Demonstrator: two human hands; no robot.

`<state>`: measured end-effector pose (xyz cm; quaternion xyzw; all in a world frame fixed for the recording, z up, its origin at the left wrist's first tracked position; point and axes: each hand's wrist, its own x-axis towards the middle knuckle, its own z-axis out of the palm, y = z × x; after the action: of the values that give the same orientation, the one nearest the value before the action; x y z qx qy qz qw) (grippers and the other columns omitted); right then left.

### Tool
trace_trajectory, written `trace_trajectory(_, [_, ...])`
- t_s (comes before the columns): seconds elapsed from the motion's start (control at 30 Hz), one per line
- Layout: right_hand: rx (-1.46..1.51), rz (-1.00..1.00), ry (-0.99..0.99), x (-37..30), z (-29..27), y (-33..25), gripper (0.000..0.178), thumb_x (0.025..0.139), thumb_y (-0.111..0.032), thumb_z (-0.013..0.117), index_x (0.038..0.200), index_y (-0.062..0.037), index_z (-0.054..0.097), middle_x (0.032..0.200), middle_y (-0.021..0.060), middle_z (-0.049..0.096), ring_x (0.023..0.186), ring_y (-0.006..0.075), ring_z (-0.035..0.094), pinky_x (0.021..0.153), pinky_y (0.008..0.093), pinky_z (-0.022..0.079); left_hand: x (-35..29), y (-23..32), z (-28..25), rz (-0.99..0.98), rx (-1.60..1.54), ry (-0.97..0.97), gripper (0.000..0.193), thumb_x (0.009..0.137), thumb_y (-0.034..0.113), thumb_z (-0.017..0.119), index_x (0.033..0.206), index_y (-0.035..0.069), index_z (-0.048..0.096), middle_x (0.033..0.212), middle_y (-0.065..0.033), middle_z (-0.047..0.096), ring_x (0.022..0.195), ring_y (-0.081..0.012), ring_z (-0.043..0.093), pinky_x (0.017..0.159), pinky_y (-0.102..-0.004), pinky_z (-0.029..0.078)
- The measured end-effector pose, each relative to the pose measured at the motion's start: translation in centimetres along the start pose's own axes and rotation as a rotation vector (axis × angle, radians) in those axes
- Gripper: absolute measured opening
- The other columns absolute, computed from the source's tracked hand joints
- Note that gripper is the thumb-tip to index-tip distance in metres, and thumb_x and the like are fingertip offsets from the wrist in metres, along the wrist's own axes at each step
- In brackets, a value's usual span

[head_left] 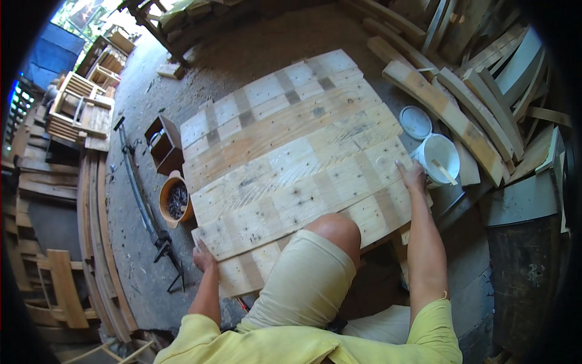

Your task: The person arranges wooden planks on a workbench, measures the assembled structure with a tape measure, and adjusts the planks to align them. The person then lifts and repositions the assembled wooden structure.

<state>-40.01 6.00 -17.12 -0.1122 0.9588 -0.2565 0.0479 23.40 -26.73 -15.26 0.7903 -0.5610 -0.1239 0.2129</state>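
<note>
A wide panel of pale wooden planks [285, 151] lies tilted in front of me, its boards edge to edge with stepped ends. Dark nail holes and darker cross bands mark its face. My left hand [204, 256] grips its near left edge, thumb near the top. On the right edge, my right hand [413, 177] is closed, fingertips on the face and the rest of the grip partly hidden. My bent bare knee [336, 233] rests against the near side of the panel. What supports it underneath is mostly hidden.
Left of the panel are an orange bowl of nails [176, 200], an open wooden box [165, 145] and a long bar clamp [138, 188]. A white bucket with a stick [438, 161] stands by my right hand, near a round lid [416, 122]. Timber [445, 112] is piled at right.
</note>
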Motion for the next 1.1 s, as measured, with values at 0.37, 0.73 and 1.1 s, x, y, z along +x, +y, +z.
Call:
trace_trajectory(0.37, [0.359,-0.174,0.245,2.0,-1.6,-3.4,0.075,0.074,-0.051,0.084,0.120,0.0037,0.061,0.114,0.0233,0.066,0.109,0.0392,0.062,0.097,0.0449,0.048,5.1,3.4,-3.4,0.192,-0.059,-0.002,0.067,0.098,0.060,0.048,0.099,-0.003,0.069,0.094,-0.0254,0.072,0.090,-0.0448,0.068,0.079,-0.0501,0.051])
trace_trajectory(0.73, [0.116,-0.155,-0.166,10.6,1.8,-4.7,0.097,0.067,-0.054,0.086,0.141,-0.0046,0.046,0.146,0.0226,0.047,0.134,0.0365,0.048,0.110,0.0446,0.041,9.9,8.7,4.6,0.201,-0.010,0.053,0.056,0.094,0.058,0.057,0.112,0.007,0.073,0.100,-0.0254,0.072,0.096,-0.0436,0.068,0.088,-0.0500,0.052])
trace_trajectory(1.1, [0.080,-0.066,-0.386,8.2,-2.7,-6.9,0.100,0.063,-0.051,0.091,0.136,-0.0011,0.044,0.134,0.0234,0.059,0.124,0.0362,0.059,0.105,0.0431,0.046,15.9,0.5,3.9,0.264,-0.208,-0.234,0.067,0.089,0.061,0.066,0.097,-0.006,0.074,0.088,-0.0179,0.074,0.082,-0.0292,0.071,0.079,-0.0414,0.053])
